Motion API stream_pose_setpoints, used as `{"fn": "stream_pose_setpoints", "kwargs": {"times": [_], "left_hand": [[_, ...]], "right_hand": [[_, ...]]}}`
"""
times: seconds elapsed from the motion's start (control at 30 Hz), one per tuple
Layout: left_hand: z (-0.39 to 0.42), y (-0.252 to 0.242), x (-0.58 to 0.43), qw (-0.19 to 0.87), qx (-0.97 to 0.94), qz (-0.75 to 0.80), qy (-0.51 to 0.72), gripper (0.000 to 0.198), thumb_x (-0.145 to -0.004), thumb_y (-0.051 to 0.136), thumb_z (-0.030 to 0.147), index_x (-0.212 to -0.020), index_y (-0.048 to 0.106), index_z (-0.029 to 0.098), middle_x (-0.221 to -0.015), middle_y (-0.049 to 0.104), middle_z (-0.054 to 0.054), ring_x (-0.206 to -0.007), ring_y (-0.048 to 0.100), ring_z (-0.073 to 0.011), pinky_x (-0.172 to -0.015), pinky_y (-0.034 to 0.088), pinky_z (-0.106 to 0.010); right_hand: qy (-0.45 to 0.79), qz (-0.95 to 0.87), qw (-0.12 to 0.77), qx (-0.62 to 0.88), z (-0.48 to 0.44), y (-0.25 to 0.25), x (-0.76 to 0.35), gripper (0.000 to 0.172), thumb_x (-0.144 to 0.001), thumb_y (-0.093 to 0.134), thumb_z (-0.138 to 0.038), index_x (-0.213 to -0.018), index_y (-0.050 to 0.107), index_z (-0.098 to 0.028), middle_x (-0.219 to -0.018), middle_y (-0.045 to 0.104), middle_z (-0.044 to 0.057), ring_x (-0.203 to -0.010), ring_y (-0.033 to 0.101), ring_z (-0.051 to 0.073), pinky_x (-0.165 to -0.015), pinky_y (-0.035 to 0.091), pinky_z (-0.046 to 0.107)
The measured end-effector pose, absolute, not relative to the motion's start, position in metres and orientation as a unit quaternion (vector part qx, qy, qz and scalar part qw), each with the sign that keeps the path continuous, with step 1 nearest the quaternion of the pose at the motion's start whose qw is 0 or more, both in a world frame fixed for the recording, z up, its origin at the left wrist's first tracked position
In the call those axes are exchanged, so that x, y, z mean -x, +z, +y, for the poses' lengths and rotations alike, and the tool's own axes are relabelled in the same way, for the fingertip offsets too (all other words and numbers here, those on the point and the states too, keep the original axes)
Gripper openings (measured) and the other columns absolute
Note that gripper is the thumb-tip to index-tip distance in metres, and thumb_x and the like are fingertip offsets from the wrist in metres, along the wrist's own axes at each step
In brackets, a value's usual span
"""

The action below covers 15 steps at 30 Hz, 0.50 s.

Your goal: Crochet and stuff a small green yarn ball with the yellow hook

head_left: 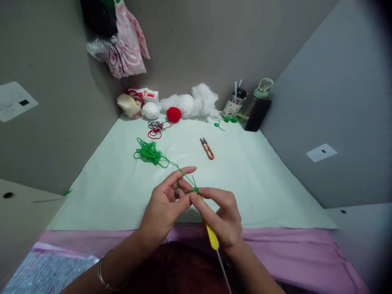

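Between my hands is a small piece of green crochet work (192, 190), partly covered by fingertips. My left hand (165, 200) pinches it between thumb and fingers, and the index finger stretches out with the green yarn running over it. From there the strand leads back to a loose heap of green yarn (148, 152) on the table. My right hand (223, 212) is closed around a crochet hook with a yellow handle (212, 237). The thin metal tip points up and away at the green work, while a metal shaft sticks out of the handle's lower end.
Orange thread snips (207, 149) lie beyond my hands. Further back are a red yarn ball (174, 114), a white yarn ball (150, 110), tangled red and black yarn (155, 129), white stuffing (196, 101), a pen cup (232, 107), a green-lidded bottle (261, 92) and a dark phone (258, 115).
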<state>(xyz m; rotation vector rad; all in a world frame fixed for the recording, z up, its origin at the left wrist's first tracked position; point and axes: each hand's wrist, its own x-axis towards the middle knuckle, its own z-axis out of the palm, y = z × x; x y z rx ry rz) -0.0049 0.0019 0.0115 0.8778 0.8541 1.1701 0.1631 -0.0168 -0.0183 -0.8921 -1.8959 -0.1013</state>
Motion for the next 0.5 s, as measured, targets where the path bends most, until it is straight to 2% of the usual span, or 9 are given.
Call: {"fn": "stream_pose_setpoints", "kwargs": {"times": [0.1, 0.17, 0.2, 0.37, 0.43, 0.5], "left_hand": [[0.004, 0.014, 0.008, 0.794, -0.277, 0.298, 0.451, 0.045, -0.082, 0.087, 0.024, -0.126, 0.078, 0.024, -0.078, 0.059, 0.007, -0.046, 0.031, 0.0019, -0.054, 0.046, -0.016], [0.006, 0.016, 0.011, 0.821, -0.239, 0.282, 0.435, 0.04, -0.082, 0.087, 0.022, -0.122, 0.08, 0.022, -0.079, 0.058, 0.007, -0.042, 0.02, 0.0048, -0.05, 0.046, -0.015], [0.007, 0.016, 0.012, 0.817, -0.236, 0.286, 0.443, 0.038, -0.081, 0.088, 0.021, -0.119, 0.081, 0.021, -0.081, 0.059, 0.007, -0.042, 0.02, 0.0055, -0.05, 0.046, -0.015], [0.009, 0.017, 0.015, 0.761, -0.285, 0.317, 0.488, 0.031, -0.079, 0.089, 0.021, -0.11, 0.085, 0.022, -0.09, 0.06, 0.003, -0.045, 0.027, 0.0043, -0.048, 0.048, -0.014], [0.008, 0.017, 0.014, 0.748, -0.304, 0.322, 0.495, 0.03, -0.079, 0.089, 0.023, -0.109, 0.085, 0.023, -0.09, 0.059, 0.002, -0.049, 0.035, 0.0016, -0.049, 0.049, -0.015], [0.007, 0.016, 0.012, 0.74, -0.325, 0.325, 0.491, 0.032, -0.08, 0.089, 0.025, -0.111, 0.085, 0.024, -0.091, 0.059, 0.001, -0.055, 0.046, -0.0023, -0.051, 0.051, -0.017]], "right_hand": [[-0.005, -0.761, 0.526, 0.379, -0.019, -0.017, -0.162, 0.054, -0.092, 0.073, -0.006, -0.137, 0.072, -0.036, -0.109, 0.08, 0.007, -0.095, 0.078, 0.023, -0.077, 0.066, 0.035], [0.08, -0.722, 0.571, 0.381, -0.02, -0.014, -0.161, 0.041, -0.098, 0.066, -0.008, -0.129, 0.076, -0.033, -0.107, 0.08, 0.007, -0.092, 0.076, 0.022, -0.076, 0.064, 0.036], [0.131, -0.696, 0.594, 0.382, -0.02, -0.012, -0.161, 0.035, -0.1, 0.062, -0.01, -0.124, 0.077, -0.031, -0.103, 0.079, 0.006, -0.089, 0.075, 0.021, -0.075, 0.064, 0.037], [0.336, -0.537, 0.68, 0.369, -0.017, -0.001, -0.159, 0.019, -0.103, 0.062, -0.021, -0.099, 0.081, -0.024, -0.089, 0.077, 0.005, -0.062, 0.064, 0.014, -0.058, 0.055, 0.031], [0.371, -0.507, 0.691, 0.358, -0.015, 0.001, -0.158, 0.018, -0.103, 0.064, -0.023, -0.097, 0.081, -0.024, -0.088, 0.076, 0.005, -0.059, 0.062, 0.012, -0.055, 0.053, 0.029], [0.376, -0.509, 0.688, 0.355, -0.013, 0.0, -0.158, 0.017, -0.102, 0.065, -0.024, -0.097, 0.081, -0.025, -0.087, 0.076, 0.004, -0.064, 0.063, 0.013, -0.059, 0.054, 0.029]]}}
